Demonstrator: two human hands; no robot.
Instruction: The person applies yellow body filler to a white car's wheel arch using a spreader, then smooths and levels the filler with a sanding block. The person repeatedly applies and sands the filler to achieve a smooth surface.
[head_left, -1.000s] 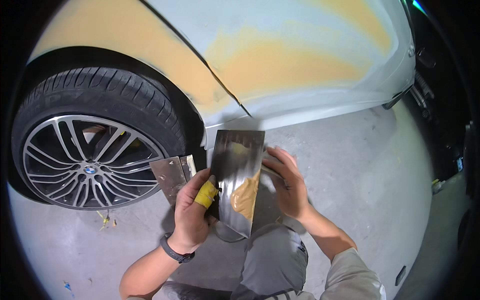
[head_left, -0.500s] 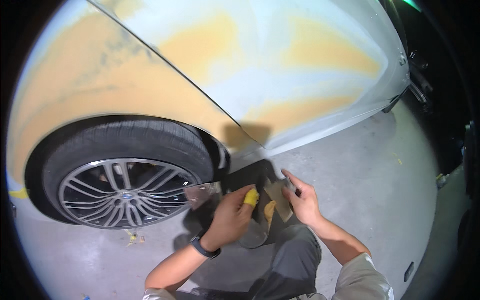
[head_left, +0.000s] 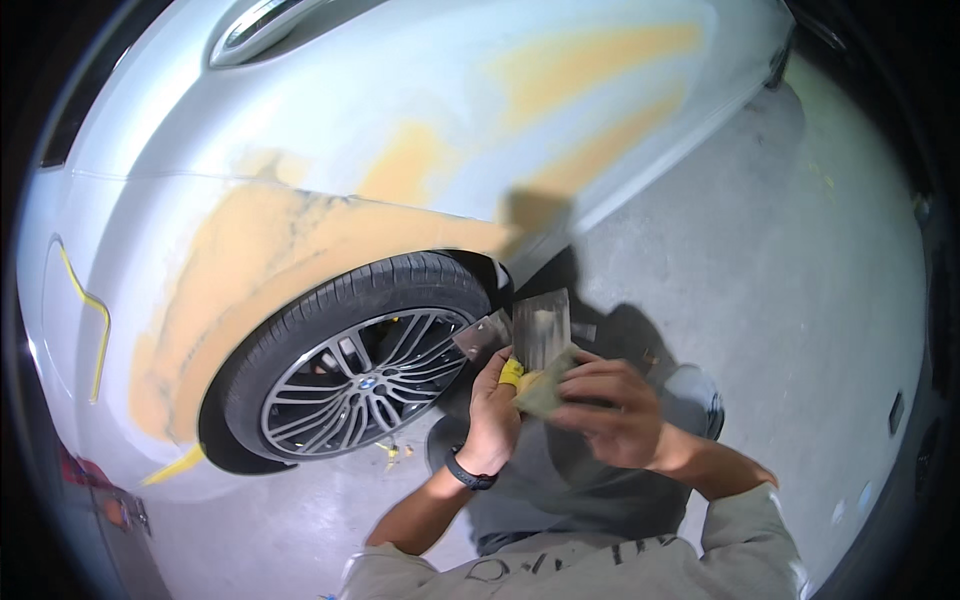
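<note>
My left hand (head_left: 494,408), yellow tape round its thumb, holds a broad steel putty blade (head_left: 540,322) upright, with a second worn metal blade (head_left: 480,332) sticking out to the left. My right hand (head_left: 618,416) pinches a small beige spreader (head_left: 550,385) over the lower part of the broad blade, against a lump of tan putty (head_left: 530,382). Both hands are in front of the car's alloy wheel (head_left: 330,395), above my lap.
A white car body (head_left: 620,140) with sanded orange-tan patches (head_left: 240,270) fills the upper and left view. Yellow tape (head_left: 175,465) edges the lower left panel. My bent legs (head_left: 570,480) are on the grey floor (head_left: 810,330), which has small scraps near the wheel.
The view has swung, showing more of the car's left end and a door handle. My right hand has brought the spreader across the broad blade, over the putty.
</note>
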